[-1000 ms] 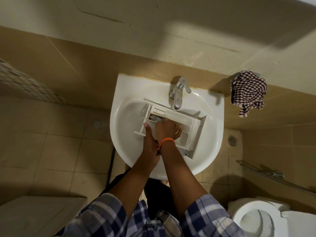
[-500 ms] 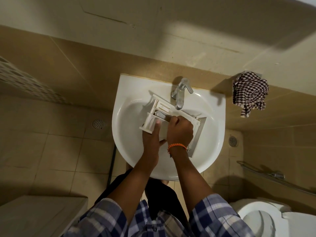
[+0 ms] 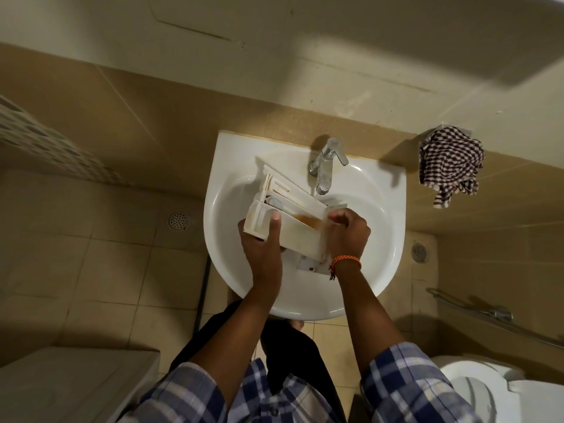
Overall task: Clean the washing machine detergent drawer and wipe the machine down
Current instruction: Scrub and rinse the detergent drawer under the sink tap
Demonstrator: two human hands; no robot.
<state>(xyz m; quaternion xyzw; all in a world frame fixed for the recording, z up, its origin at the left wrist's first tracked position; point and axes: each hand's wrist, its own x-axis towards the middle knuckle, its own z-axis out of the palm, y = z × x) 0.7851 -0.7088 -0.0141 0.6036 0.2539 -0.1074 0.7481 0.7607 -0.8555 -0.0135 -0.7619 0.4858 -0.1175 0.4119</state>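
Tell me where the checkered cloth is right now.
In the head view, the checkered cloth hangs on the wall at upper right, right of the sink and faucet.

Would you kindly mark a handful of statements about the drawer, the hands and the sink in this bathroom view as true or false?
1. The detergent drawer is held over the sink. True.
2. Only the right hand touches the drawer. False: the left hand grips its left end too.
3. A brownish stain shows on the drawer's side wall. True.
4. The checked cloth lies in the basin. False: it hangs on the wall to the right of the sink.
5. An orange wristband is on the left wrist. False: it is on the right wrist.
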